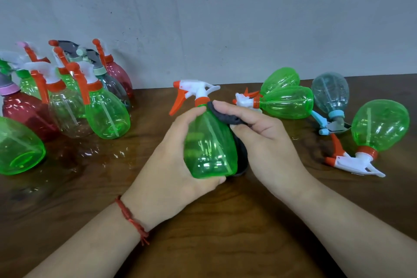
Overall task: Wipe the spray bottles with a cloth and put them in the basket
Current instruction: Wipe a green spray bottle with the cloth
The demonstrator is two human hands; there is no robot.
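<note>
Green spray bottle [209, 144] is held over the dark wooden table [225, 228], your left hand [167, 165] curled round its body. Your right hand [268, 142] pinches a dark cloth [225, 116] against its shoulder. Behind runs a grey wall [225, 18]. The cloth is mostly hidden; the blurred bottles [106, 110] at left are probably standing.
</note>
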